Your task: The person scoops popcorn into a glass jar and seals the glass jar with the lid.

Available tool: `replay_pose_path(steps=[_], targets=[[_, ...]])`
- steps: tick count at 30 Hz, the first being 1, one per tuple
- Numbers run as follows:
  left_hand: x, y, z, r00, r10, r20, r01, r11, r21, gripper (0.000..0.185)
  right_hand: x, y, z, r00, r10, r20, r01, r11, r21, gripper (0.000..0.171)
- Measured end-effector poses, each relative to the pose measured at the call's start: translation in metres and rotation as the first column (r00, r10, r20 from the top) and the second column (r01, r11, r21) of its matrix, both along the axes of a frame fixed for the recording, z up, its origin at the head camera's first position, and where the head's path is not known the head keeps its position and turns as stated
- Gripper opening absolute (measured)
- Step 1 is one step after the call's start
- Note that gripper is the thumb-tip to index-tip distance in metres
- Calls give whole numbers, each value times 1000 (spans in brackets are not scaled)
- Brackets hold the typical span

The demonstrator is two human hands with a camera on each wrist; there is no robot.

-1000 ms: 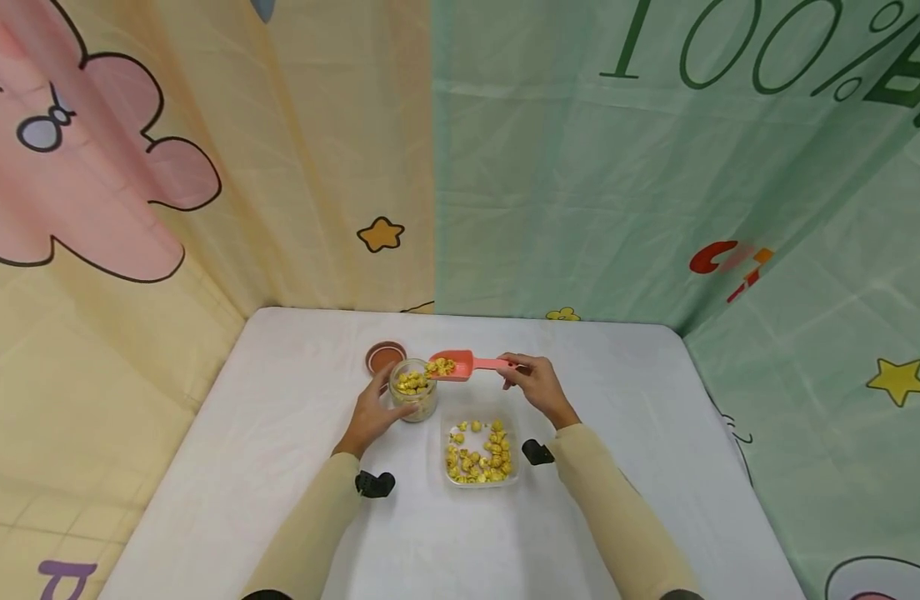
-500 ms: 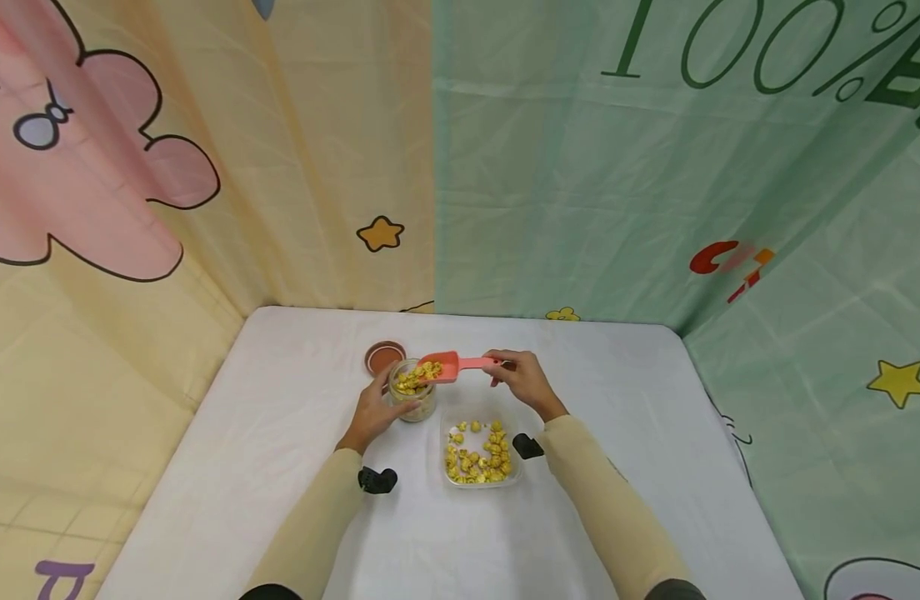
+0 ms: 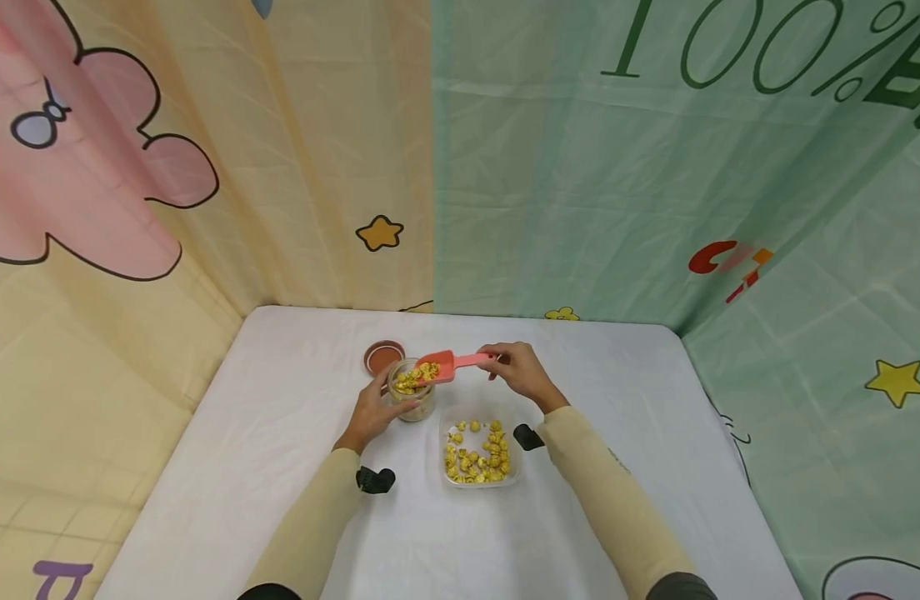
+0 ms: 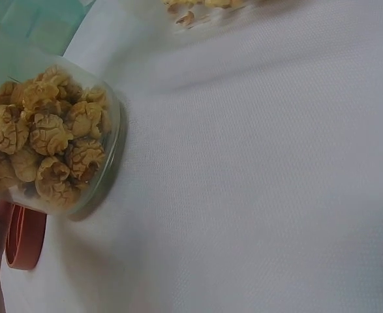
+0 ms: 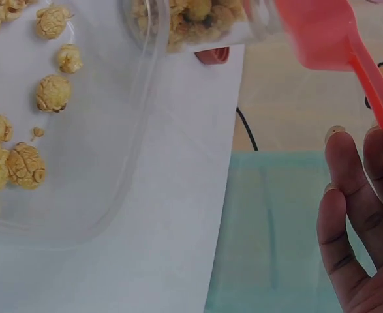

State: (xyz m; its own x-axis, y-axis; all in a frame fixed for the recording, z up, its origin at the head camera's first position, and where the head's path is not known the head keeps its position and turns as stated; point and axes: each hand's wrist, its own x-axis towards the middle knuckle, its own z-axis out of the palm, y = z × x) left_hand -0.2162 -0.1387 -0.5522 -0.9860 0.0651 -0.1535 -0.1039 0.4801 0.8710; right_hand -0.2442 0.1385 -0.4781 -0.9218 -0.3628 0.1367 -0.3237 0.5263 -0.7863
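My left hand [image 3: 372,412] curls round a clear glass jar [image 3: 421,408], steadying it on the table. Popcorn [image 4: 44,134] fills much of the jar in the left wrist view. Above the table, my right hand [image 3: 518,371] pinches the handle of a coral-pink scoop [image 3: 445,365]. The scoop's front lip lies over the jar's mouth, tilted down to the left, with yellow popcorn [image 3: 429,371] at its lip. In the right wrist view, fingers [image 5: 351,169] hold the scoop handle at the right edge.
A clear plastic container [image 3: 481,485] with loose popcorn sits nearer me, right of the jar. Behind the jar lies a reddish-brown lid [image 3: 383,357]. The white-covered table [image 3: 580,358] meets printed curtains [image 3: 550,208] at its back edge.
My right hand has moved left with the scoop, bringing its lip over the jar, and has risen and tilted it slightly. The left hand and jar stay put.
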Motion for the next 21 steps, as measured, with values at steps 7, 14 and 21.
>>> replay_pose_path(steps=[7,14,21], targets=[[-3,0,-3,1000,-1,10,0,1000,14,95,-1,-5,20,1000,10,14,-11,997,72,16],[-3,0,-4,1000,-12,-2,12,1000,5,96,0,-8,34,999,36,5,-36,989,146,16],[-3,-1,-3,1000,-16,-7,16,1000,3,95,-1,-12,47,995,90,-38,-79,971,227,16]])
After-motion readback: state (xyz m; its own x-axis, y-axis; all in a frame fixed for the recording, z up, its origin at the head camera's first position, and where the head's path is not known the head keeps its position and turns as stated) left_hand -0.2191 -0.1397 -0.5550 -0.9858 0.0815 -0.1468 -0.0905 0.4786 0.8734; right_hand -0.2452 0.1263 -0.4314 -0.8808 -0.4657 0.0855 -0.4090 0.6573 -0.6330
